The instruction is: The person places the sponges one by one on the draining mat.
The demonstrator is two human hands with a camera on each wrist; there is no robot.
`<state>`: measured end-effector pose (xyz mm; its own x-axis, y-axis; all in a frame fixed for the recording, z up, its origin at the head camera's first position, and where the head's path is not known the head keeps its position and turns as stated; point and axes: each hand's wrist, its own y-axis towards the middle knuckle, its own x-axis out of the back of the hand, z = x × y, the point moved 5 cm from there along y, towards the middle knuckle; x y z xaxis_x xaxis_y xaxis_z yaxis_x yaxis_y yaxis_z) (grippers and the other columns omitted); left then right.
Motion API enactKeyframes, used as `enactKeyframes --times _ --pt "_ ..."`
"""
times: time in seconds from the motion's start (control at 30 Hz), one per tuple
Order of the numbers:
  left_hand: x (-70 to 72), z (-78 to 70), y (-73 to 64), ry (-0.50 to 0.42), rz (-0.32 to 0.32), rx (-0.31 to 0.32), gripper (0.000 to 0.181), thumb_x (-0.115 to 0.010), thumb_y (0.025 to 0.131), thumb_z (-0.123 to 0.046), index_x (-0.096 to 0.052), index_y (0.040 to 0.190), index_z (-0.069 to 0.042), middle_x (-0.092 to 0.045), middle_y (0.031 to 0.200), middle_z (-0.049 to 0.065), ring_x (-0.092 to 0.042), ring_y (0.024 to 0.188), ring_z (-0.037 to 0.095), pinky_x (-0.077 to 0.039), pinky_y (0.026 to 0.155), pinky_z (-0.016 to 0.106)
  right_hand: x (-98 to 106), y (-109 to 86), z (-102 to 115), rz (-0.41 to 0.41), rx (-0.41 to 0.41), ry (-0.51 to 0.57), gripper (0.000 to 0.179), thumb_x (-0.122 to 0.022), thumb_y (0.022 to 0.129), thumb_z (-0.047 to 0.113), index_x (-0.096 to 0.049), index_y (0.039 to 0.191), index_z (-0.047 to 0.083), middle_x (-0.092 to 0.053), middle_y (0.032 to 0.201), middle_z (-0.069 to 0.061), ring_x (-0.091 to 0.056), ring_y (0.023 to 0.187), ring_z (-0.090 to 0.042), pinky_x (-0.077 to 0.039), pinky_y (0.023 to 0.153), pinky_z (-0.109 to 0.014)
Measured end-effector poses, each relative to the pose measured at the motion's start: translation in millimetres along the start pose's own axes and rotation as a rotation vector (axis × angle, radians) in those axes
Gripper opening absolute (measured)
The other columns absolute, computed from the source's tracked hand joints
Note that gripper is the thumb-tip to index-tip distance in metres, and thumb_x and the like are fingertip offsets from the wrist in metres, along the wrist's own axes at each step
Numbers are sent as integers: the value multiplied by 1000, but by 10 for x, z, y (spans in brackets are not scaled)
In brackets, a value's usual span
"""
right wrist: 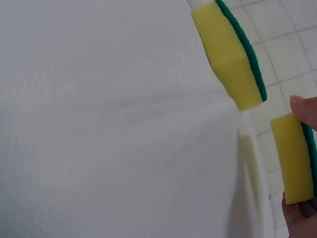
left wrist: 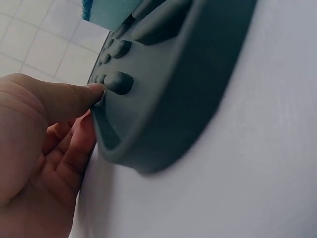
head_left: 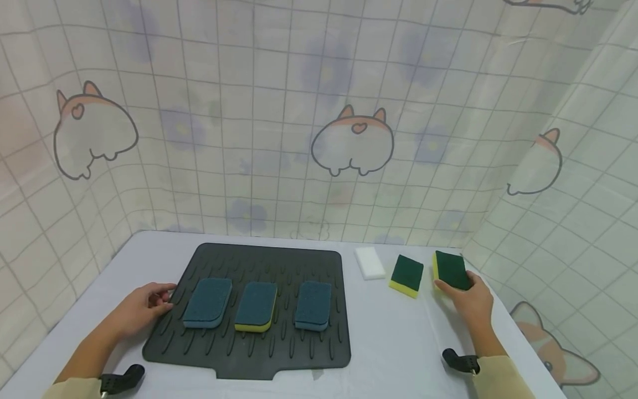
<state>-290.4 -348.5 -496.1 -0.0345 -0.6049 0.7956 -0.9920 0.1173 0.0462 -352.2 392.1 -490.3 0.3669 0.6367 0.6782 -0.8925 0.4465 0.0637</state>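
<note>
My left hand [head_left: 144,307] pinches the left rim of a dark grey ridged drying mat [head_left: 199,354]; in the left wrist view the thumb lies on top of the rim [left wrist: 111,134]. At the table's right end, my right hand [head_left: 473,299] grips a green-and-yellow scouring sponge [head_left: 452,270], whose yellow side [right wrist: 292,158] faces the right wrist camera. A second green-and-yellow sponge [head_left: 407,273] lies just left of it, apart from the hand. Set in a row on the mat are a blue sponge [head_left: 209,302], a blue-and-yellow sponge [head_left: 256,305] and another blue sponge [head_left: 313,305].
Behind the loose green-and-yellow sponge, to its left, lies a white block [head_left: 370,262] that looks like a melamine sponge. A white cloth covers the table [head_left: 389,343]. A curtain with a grid and corgi pattern [head_left: 279,111] hangs along the back and both sides.
</note>
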Motion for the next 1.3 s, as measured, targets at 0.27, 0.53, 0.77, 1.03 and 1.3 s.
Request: enactKeyframes --times 0.27,0.53,0.77,1.03,1.3 --pt "23 -12 -2 -27 33 5 51 -71 94 -10 -55 137 11 -56 98 5 -49 84 9 -43 68 25 17 -91 198 26 48 -3 112 -80 82 58 -26 160 -2 -38 157 -30 -40 143 -47 -35 116 -60" --pt "14 19 9 -44 48 4 52 -71 94 -9 -53 137 13 -56 98 6 -50 84 10 -44 66 25 -15 -183 364 73 81 -23 114 -80 81 61 -26 160 -1 -39 157 -30 -41 142 -46 -38 114 -60" --pt "3 22 14 -27 45 16 52 -71 94 -10 -54 138 12 -57 98 5 -50 84 9 -44 68 25 -19 -249 472 114 142 -34 112 -78 82 61 -28 159 -2 -40 156 -31 -44 138 -46 -41 112 -60" --pt "11 9 3 -7 36 14 51 -72 94 -9 -54 137 12 -57 98 5 -49 83 8 -44 69 25 -35 -320 622 158 211 -31 109 -78 82 62 -32 158 -2 -44 153 -29 -49 134 -45 -45 108 -59" --pt "0 18 12 -18 33 15 52 -72 93 -10 -54 137 12 -58 100 6 -51 84 9 -45 69 25 -52 -391 749 158 246 -39 107 -80 80 61 -37 156 -1 -50 149 -29 -54 129 -44 -49 105 -57"
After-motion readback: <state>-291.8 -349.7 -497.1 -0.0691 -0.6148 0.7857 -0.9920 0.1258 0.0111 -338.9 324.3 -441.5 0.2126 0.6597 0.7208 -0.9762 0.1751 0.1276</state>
